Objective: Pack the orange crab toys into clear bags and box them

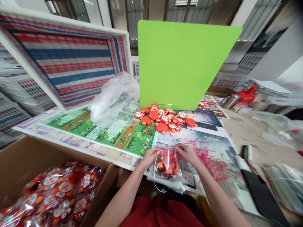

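Note:
A clear plastic bag (156, 171) lies at the table's front edge, with a red toy with orange feet (169, 165) inside it. My left hand (149, 157) is closed in a pinch at the bag's upper left corner. At the upper right corner, the fingers of my right hand (187, 153) pinch the same bag. More flat clear bags (176, 186) lie beneath it. Just beyond my hands is a loose pile of red toys (163, 118), some showing white spotted shells and googly eyes.
A bright green board (182, 63) stands behind the pile. At left, a white crate with striped lining (71, 63) is tipped up beside crumpled plastic (111, 97). An open cardboard box (106, 183) holds bagged toys at lower left. Pink shredded strips (210, 160) and a black phone-like slab (261, 195) lie right.

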